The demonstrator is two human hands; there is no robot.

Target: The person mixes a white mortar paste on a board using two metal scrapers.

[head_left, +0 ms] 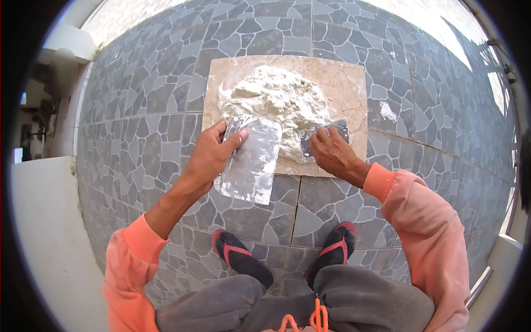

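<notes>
A mound of white putty (276, 102) lies on a beige tile slab (345, 83) set on the grey stone-pattern floor. My left hand (210, 155) grips a wide flat metal blade (251, 160) smeared with putty, held tilted just in front of the mound. My right hand (331, 152) holds a smaller putty knife (326, 135) whose blade presses into the right foot of the mound. Both sleeves are orange.
My feet in black sandals with red straps (240, 257) (334, 249) stand on the floor (138, 138) below the slab. A white putty smear (388, 112) marks the floor right of the slab. A low white wall (44, 232) runs along the left; a window frame is at the right.
</notes>
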